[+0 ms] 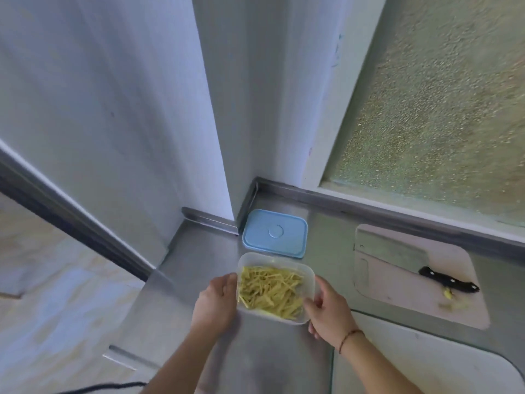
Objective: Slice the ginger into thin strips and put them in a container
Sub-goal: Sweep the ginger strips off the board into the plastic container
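**Holding one container of ginger strips**

Gripping one clear container (308, 275) of ginger strips (271, 291), our left hand (216, 304) at 9 o'clock, right hand (331, 314) at 3. One blue lid (274, 233) lies just beyond at 12; one cleaver (397, 255) on one board (420, 294) at 2. Bare counter (264, 354) near us.

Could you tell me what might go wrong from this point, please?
The clear plastic container of yellow ginger strips, held by the left hand and right hand, has no lid; tilting could spill strips. The blue rectangular lid lies apart, behind it.
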A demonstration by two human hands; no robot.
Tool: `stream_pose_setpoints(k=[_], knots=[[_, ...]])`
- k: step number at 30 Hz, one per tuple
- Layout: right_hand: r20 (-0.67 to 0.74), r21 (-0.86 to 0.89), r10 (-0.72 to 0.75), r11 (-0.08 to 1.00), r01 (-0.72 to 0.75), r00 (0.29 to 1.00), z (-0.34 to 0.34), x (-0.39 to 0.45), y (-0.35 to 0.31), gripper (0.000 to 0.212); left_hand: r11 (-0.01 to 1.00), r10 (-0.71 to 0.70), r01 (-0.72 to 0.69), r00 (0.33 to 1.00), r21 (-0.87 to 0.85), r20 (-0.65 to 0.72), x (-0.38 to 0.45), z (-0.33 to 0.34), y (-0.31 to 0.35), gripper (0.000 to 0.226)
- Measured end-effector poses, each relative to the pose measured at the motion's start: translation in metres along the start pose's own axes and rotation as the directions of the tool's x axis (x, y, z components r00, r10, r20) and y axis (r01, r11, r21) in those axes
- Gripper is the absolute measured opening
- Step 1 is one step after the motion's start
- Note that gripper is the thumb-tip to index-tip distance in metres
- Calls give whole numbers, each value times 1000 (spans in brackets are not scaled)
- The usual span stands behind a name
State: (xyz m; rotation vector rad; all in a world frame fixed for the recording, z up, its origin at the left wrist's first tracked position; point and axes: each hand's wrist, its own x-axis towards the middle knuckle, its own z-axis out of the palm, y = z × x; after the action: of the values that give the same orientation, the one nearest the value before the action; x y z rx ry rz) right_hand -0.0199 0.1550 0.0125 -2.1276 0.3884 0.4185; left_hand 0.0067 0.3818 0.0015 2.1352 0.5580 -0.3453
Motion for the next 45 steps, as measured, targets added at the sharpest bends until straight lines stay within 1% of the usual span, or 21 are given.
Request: stream_pose_setpoints(k=[1, 3, 5, 7, 10, 12, 13, 16, 17, 20, 22, 25, 27, 28, 31, 34, 36, 38, 39, 41, 45], knots=[[-37, -55, 19, 998, -21, 999, -3, 5, 4, 22, 1000, 17, -16, 999, 23, -42, 5, -5, 4, 31], [-126, -129, 47, 990, -63, 991, -14, 22, 11, 43, 998, 19, -24, 996, -53, -89, 14, -14, 19, 27], [-174, -109, 57, 991, -77, 983, -25, 44, 7, 44, 989, 18, -26, 998, -145, -53, 28, -18, 38, 22], [-138, -25, 81, 996, -85, 987, -31, 70, -6, 38, 979, 37, -35, 999, -200, 8, 48, -18, 53, 23], [-27, 119, 183, 977, -178, 983, -28, 107, -26, 29, 959, -8, 35, 995, -281, 99, 81, -12, 62, 26], [10, 113, 219, 969, -219, 976, -22, 123, -31, 31, 962, -14, 60, 985, -265, 174, 95, -5, 60, 29], [9, 93, 230, 969, -230, 973, -19, 128, -32, 36, 969, -7, 57, 979, -239, 203, 99, -2, 58, 37], [-27, 85, 255, 964, -252, 967, -13, 135, -33, 38, 989, -2, 35, 976, -145, 220, 104, 2, 54, 80], [-38, 98, 264, 961, -259, 964, -12, 134, -33, 35, 991, -5, 34, 975, -128, 223, 107, 4, 51, 87], [-86, 171, 258, 955, -241, 962, -9, 137, -27, 25, 991, -15, 45, 972, -122, 234, 108, 3, 55, 86], [-123, 267, 282, 933, -242, 952, -8, 138, -22, 13, 991, -16, 48, 970, -125, 244, 106, 3, 59, 67], [-241, 331, 260, 928, -173, 935, -10, 138, -13, 23, 977, 2, 48, 972, -208, 235, 98, 1, 63, 55], [-306, 394, 229, 914, -96, 924, -15, 130, -17, 30, 963, 39, 26, 972, -269, 233, 90, 0, 68, 29], [-328, 418, 201, 907, -49, 923, -18, 125, -21, 34, 954, 58, 15, 971, -300, 232, 86, 1, 69, 23], [-402, 452, 75, 883, 126, 912, -25, 102, -32, 34, 907, 89, 11, 972, -422, 217, 76, -4, 69, 35], [-398, 597, -16, 754, 272, 917, -23, 74, -35, 34, 867, 122, -2, 970, -499, 209, 63, -13, 60, 40], [-425, 518, -127, 778, 355, 897, -17, 54, -30, 31, 878, 156, -46, 969, -477, 194, 53, -17, 51, 39], [-471, 296, -265, 851, 434, 841, -4, 35, -22, 32, 902, 228, -145, 960, -407, 162, 39, -14, 40, 28], [-473, 219, -323, 858, 465, 820, 4, 27, -17, 35, 914, 276, -216, 951, -344, 136, 31, -11, 35, 31], [-463, 155, -348, 874, 461, 815, 18, 13, -11, 40, 927, 328, -309, 943, -212, 61, 16, -7, 25, 48], [-469, -20, -389, 902, 431, 792, 34, -9, -5, 50, 939, 324, -318, 946, -131, 27, -4, -3, 5, 58]])
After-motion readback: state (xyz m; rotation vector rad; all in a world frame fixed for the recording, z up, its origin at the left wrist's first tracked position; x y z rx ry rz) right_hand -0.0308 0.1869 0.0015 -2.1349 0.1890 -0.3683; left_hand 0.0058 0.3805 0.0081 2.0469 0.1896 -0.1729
